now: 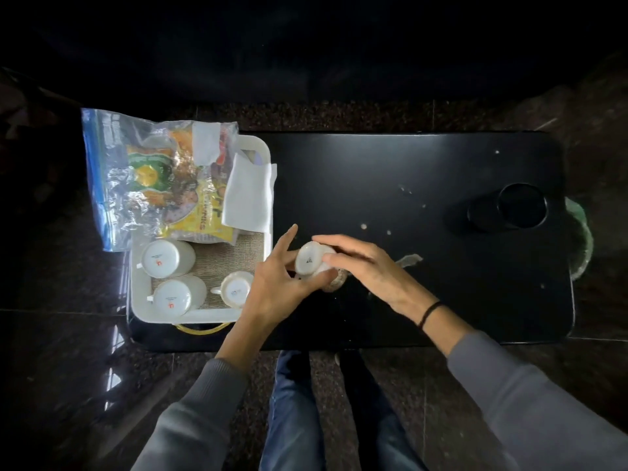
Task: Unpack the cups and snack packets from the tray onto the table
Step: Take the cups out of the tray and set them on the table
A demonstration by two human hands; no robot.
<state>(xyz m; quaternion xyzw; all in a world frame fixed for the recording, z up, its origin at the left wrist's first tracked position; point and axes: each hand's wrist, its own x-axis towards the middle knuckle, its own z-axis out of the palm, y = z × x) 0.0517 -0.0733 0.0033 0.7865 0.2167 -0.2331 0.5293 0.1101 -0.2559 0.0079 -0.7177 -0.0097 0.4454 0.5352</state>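
A white tray (139, 300) sits on the left end of a black table (407, 185). In it stand two upside-down white mugs (163, 258) (175, 297) and a smaller upside-down cup (234, 292). A clear zip bag of snack packets (149, 175) lies across the tray's far end and hangs over its left side. Just right of the tray, both hands hold another small upside-down white cup (308, 261) over the table. My left hand (272, 287) grips its near left side, and my right hand (363, 266) covers its right side.
A folded white napkin (249, 195) leans on the tray's far right corner. A black cylindrical cup (509, 207) stands at the table's right end. Pale spots and a smear (411, 259) mark the tabletop. My legs in jeans (299, 413) are below the table's near edge.
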